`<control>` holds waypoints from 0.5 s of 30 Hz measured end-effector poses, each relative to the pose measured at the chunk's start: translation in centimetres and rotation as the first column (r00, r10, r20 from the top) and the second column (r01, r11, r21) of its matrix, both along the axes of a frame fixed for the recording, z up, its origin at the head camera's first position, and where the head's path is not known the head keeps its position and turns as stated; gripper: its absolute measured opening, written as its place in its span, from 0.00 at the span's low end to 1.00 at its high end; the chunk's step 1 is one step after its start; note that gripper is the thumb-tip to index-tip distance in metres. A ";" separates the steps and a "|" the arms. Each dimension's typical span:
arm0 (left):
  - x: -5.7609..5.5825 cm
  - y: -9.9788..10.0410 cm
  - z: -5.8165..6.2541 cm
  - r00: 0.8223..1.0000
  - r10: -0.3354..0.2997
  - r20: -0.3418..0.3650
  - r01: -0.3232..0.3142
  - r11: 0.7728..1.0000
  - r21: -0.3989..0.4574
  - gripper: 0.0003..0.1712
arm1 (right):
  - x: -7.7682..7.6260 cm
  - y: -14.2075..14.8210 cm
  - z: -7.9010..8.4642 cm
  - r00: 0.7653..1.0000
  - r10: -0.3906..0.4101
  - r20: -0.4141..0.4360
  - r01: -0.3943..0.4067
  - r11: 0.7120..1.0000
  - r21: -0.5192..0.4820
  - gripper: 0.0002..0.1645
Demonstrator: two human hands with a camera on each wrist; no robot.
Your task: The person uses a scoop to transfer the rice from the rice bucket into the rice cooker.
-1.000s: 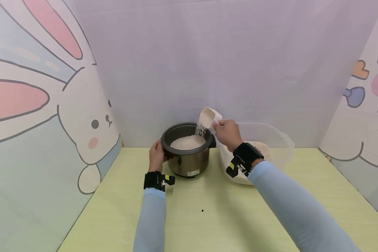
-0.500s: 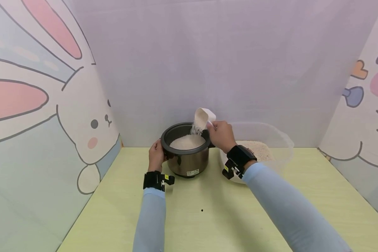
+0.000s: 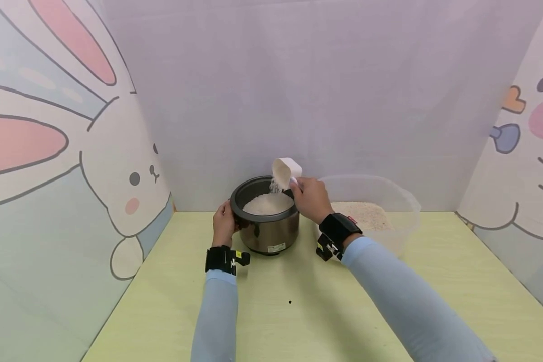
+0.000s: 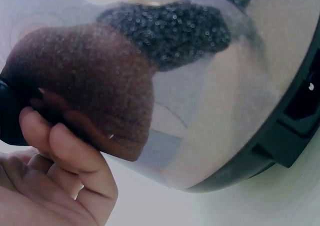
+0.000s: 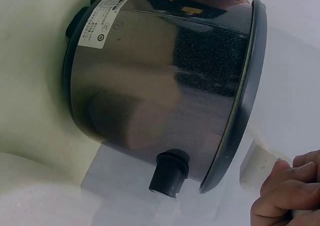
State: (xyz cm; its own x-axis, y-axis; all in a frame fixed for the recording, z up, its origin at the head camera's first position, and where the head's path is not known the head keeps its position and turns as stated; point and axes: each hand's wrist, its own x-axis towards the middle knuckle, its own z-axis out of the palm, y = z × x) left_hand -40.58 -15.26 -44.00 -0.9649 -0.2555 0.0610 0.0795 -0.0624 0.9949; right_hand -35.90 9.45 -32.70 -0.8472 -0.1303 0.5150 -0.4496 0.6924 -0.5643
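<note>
A plain lilac backdrop spans the rear, with a cartoon rabbit panel on the left and another cartoon panel on the right. Below them lies a pale yellow-green desk. Two forearms in light blue sleeves reach in over it.

A translucent plastic tub stands at the back of the desk, partly filled with off-white rice and partly hidden by the right arm. Just left of it, upright and open at the top, is a brown metallic rice cooker with a dark grey rim; a rounded heap of white rice lies inside.

The left hand is at the cooker's left side, its grip pinching the black side handle with curled fingers. The right hand is near the cooker's right rim, its grip closed around the handle of a white measuring scoop. The scoop is above the cooker, tilted with its mouth to the left and down, and grains are falling from it onto the heap.

Each wrist wears a black camera strap. A white printed label is stuck low on the cooker's body, and a tiny dark speck lies on the desk between the forearms.
</note>
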 end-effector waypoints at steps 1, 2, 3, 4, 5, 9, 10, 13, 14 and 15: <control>0.0 0.0 0.0 1.000 0.001 0.002 -0.001 1.000 -0.002 0.32 | 0.0 -0.1 0.0 1.000 -0.001 0.002 0.001 1.000 0.003 0.21; 0.0 0.0 0.0 1.000 0.003 0.004 -0.002 1.000 -0.002 0.32 | 0.0 -0.2 -0.1 1.000 0.000 0.003 0.000 1.000 0.007 0.20; 0.0 -0.1 -0.1 1.000 0.003 0.007 -0.003 1.000 0.000 0.32 | 0.0 -0.3 -0.1 1.000 0.001 0.001 -0.001 1.000 0.012 0.20; 0.0 -0.1 -0.1 1.000 0.004 0.009 -0.004 1.000 -0.001 0.32 | 0.0 -0.4 -0.1 1.000 0.004 -0.004 -0.004 1.000 0.017 0.20; 0.0 -0.1 -0.1 1.000 0.005 0.008 -0.005 1.000 -0.002 0.33 | 0.0 -0.5 -0.1 1.000 0.007 -0.005 -0.007 1.000 0.021 0.20; 0.0 -0.1 0.0 1.000 0.005 0.003 -0.005 1.000 -0.003 0.33 | -0.2 -1.0 -0.4 1.000 0.017 -0.020 -0.016 0.998 0.061 0.18; 0.0 -0.1 0.0 1.000 0.004 0.001 -0.004 1.000 -0.004 0.33 | -0.2 -1.0 -0.5 1.000 0.018 -0.023 -0.016 0.997 0.071 0.17; 0.1 0.0 0.1 1.000 0.000 0.001 0.000 1.000 -0.004 0.33 | -0.3 -1.2 -0.8 0.999 0.024 -0.032 -0.021 0.994 0.106 0.15; 0.1 0.0 0.2 1.000 -0.002 0.003 0.002 1.000 -0.004 0.33 | -0.3 -1.2 -0.9 0.999 0.025 -0.036 -0.021 0.993 0.117 0.14; 0.1 0.1 0.2 1.000 -0.003 0.004 0.003 1.000 -0.003 0.33 | -0.3 -1.2 -0.9 0.999 0.026 -0.040 -0.021 0.992 0.125 0.13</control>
State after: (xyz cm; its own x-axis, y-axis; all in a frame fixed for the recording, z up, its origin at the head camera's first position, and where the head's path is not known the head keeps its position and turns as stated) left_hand -40.51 -15.20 -43.84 -0.9660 -0.2521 0.0578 0.0752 -0.0599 0.9954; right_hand -36.18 8.24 -33.63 -0.8216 -0.2155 0.5278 -0.4876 0.7452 -0.4548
